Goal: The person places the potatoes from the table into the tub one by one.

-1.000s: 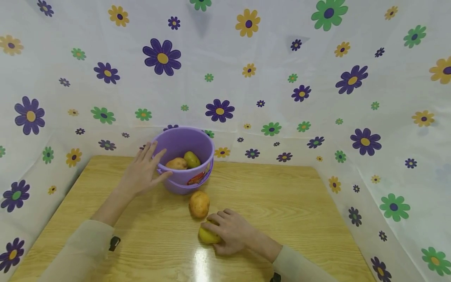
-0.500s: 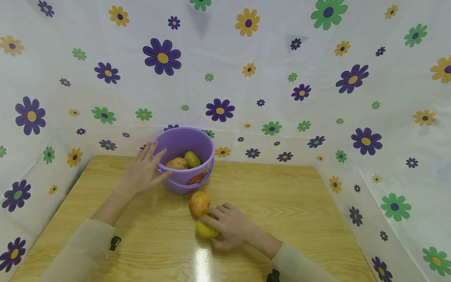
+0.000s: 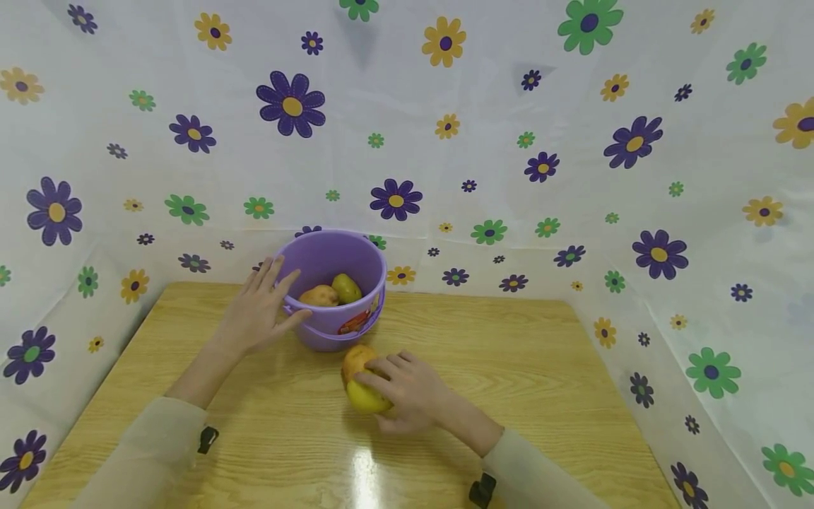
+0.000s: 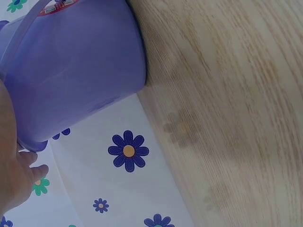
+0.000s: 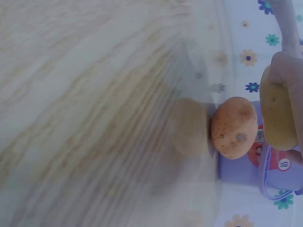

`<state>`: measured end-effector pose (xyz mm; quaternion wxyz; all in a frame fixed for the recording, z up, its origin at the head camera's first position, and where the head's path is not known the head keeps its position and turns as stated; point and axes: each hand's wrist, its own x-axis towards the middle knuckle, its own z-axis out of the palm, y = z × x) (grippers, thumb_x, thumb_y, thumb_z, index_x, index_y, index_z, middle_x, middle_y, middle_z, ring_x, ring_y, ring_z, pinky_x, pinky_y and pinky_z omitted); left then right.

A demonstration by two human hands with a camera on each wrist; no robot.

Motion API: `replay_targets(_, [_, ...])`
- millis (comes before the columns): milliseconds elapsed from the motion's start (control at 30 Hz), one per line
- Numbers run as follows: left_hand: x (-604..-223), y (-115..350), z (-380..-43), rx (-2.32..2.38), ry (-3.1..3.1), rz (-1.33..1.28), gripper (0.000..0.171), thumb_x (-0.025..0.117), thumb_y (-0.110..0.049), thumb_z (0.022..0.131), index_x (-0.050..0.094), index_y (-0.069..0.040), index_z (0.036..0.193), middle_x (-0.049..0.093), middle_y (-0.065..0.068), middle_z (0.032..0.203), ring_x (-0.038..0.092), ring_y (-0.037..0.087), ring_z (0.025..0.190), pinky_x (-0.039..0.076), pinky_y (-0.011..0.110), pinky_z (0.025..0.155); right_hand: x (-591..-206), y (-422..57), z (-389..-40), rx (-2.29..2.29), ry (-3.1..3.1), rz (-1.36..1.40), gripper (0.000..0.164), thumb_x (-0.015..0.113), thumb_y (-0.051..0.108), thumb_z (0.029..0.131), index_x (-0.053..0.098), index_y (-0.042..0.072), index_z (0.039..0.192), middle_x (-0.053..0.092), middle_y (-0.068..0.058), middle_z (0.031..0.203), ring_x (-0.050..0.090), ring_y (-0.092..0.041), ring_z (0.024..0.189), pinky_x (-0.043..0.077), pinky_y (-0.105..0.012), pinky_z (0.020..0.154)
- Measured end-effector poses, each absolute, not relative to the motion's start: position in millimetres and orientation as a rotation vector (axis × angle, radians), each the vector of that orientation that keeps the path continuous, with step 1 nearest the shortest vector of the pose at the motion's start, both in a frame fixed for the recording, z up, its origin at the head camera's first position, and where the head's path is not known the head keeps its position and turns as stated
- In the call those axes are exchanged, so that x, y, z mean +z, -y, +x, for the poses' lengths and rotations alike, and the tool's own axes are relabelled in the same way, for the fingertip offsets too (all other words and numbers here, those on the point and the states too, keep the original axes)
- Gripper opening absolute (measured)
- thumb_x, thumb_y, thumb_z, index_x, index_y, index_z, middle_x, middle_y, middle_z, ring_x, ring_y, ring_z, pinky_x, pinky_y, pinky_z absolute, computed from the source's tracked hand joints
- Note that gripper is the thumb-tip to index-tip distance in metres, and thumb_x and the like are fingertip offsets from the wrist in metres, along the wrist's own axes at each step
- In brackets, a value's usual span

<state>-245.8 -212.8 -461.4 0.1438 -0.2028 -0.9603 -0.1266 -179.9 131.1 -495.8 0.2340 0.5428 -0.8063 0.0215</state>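
Observation:
My right hand (image 3: 412,390) grips a smooth yellow potato (image 3: 367,397) from above and the right side. The right wrist view shows this potato (image 5: 277,111) raised off the tabletop. Just beyond it, a browner potato (image 3: 357,359) stands on the table, partly covered by my fingers in the head view. A purple bucket (image 3: 331,325) stands upright behind them, and my left hand (image 3: 254,311) rests on its left rim with fingers spread and fairly straight. Inside the bucket lie a tan potato (image 3: 320,295) and a greenish one (image 3: 346,288); its bottom is hidden.
The wood-grain table (image 3: 509,367) reaches back to a white cloth (image 3: 407,106) printed with flowers, which also hangs along both sides. The bucket's purple handle (image 3: 365,331) hangs down its front, over a red sticker (image 3: 356,322).
My right hand has moved away from me and slightly left with the yellow potato, toward the browner potato and the bucket. The left hand and the bucket have stayed in place.

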Motion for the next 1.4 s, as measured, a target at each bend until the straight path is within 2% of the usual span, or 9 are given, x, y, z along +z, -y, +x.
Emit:
replay_targets(367, [-461,214,-245,-0.377,2.768,-0.583,0.085,0.057,-0.061,0.101,0.037,-0.005,0.163,0.017,0.030,0.174,0.016,0.052,0.162,0.023,0.069,0.130,-478,-124,-187,0.066,2.180,1.428,0.081,0.087,0.051,0.068,0.065,0.020,0.139,0.073,-0.004,0.128,0.071,-0.017,0.100,0.060,-0.031,0.083])
replay_targets(833, [-460,212,-244,-0.376,2.772,-0.584,0.085,0.057,-0.060,0.101,0.037,-0.005,0.163,0.018,0.031,0.174,0.018,0.053,0.161,0.023,0.070,0.130,-462,-113,-196,0.114,2.092,1.381,0.076,0.081,0.056,0.071,0.065,0.018,0.135,0.073,-0.003,0.124,0.072,-0.016,0.098,0.060,-0.029,0.081])
replay_targets(933, [-461,213,-244,-0.370,2.768,-0.587,0.085,0.058,-0.060,0.101,0.038,-0.004,0.162,0.018,0.031,0.174,0.018,0.053,0.161,0.024,0.070,0.129,-459,-111,-198,0.150,2.083,1.365,0.077,0.084,0.054,0.069,0.065,0.018,0.134,0.073,-0.003,0.123,0.073,-0.017,0.099,0.061,-0.030,0.081])
replay_targets(1167, [-462,214,-244,-0.347,2.766,-0.585,0.085,0.056,-0.061,0.102,0.038,-0.004,0.162,0.017,0.030,0.174,0.016,0.051,0.162,0.024,0.068,0.130,-454,-107,-204,0.192,2.054,1.345,0.076,0.083,0.056,0.071,0.066,0.018,0.134,0.072,-0.004,0.123,0.073,-0.018,0.101,0.061,-0.028,0.080])
replay_targets(1400, [-461,212,-245,-0.357,2.762,-0.588,0.085,0.057,-0.061,0.101,0.038,-0.005,0.162,0.018,0.031,0.174,0.017,0.052,0.162,0.024,0.068,0.130,-449,-105,-210,0.229,2.039,1.322,0.079,0.087,0.054,0.068,0.067,0.016,0.134,0.072,-0.005,0.123,0.073,-0.018,0.097,0.060,-0.029,0.081])
